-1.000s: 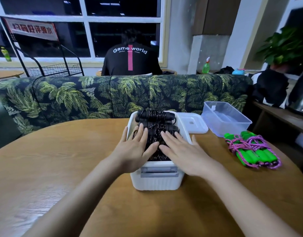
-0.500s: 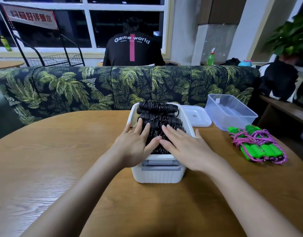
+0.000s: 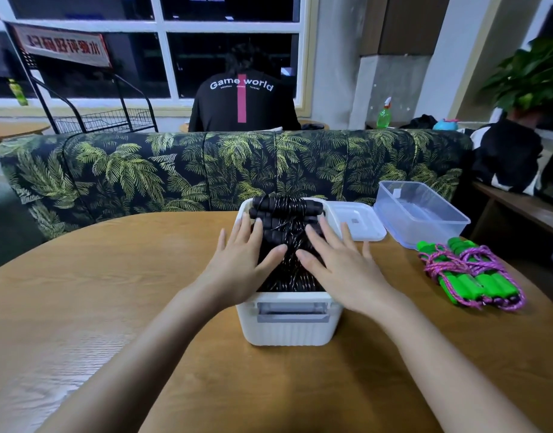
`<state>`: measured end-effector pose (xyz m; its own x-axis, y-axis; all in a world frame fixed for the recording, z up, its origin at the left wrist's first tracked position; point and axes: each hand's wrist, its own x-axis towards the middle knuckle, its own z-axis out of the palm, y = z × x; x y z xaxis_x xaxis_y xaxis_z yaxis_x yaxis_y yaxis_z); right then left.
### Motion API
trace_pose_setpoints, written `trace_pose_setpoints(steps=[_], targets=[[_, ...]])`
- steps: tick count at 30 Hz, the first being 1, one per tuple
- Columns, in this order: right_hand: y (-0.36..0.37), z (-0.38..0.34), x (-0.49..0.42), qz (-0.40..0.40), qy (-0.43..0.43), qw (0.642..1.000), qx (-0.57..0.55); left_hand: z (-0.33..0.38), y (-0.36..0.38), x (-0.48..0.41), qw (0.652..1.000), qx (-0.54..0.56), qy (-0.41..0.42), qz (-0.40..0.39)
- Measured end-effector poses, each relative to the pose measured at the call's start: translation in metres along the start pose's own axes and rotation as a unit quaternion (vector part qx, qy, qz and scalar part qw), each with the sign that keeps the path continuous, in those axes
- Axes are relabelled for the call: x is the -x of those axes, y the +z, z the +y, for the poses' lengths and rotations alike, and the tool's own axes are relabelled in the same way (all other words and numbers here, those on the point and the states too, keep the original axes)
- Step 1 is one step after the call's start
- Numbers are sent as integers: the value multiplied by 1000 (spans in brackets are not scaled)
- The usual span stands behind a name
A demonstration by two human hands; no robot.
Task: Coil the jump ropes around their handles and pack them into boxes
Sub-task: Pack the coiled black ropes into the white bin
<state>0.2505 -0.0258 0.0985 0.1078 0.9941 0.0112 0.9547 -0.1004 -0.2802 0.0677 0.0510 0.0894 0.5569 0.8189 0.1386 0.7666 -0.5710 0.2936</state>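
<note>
A white ribbed box point(image 3: 287, 329) stands mid-table, filled above its rim with coiled black jump ropes point(image 3: 286, 214). My left hand point(image 3: 241, 264) lies flat on the left side of the black pile, fingers straight and spread. My right hand point(image 3: 341, 264) lies flat on the right side in the same way. Coiled green-handled ropes with pink cord point(image 3: 470, 275) lie on the table to the right. The near part of the black pile is hidden under my hands.
A white lid point(image 3: 356, 221) lies just right of the box, and an open clear plastic box point(image 3: 420, 212) stands beyond it. The round wooden table point(image 3: 112, 292) meets a palm-print sofa point(image 3: 144, 170) at the back. A person sits behind the sofa, facing away.
Both hands have stayed flat on the black ropes, sliding slightly farther along the pile. The camera has tilted a little; nothing was lifted or let go.
</note>
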Motion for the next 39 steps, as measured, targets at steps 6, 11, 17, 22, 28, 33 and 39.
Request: trace_pose_setpoints(steps=[6,11,17,22,28,33,39], targets=[[-4,5,-91,13,20,999,32,-12,-4,-83,997,-59,-49,8],[4,10,-124,16,15,998,59,-22,12,-112,997,-67,-38,3],[4,9,-124,41,-3,997,58,-23,8,-110,997,-67,-24,24],[0,10,-116,24,-6,996,87,-22,7,-106,997,-64,-50,-8],[-2,8,-106,-14,6,997,78,-12,-1,-92,994,-75,-56,-58],[-10,18,-55,-69,84,994,22,-10,-4,-49,993,-47,-61,-90],[4,14,-49,-49,61,993,-84,-12,-2,-33,991,-80,-57,-86]])
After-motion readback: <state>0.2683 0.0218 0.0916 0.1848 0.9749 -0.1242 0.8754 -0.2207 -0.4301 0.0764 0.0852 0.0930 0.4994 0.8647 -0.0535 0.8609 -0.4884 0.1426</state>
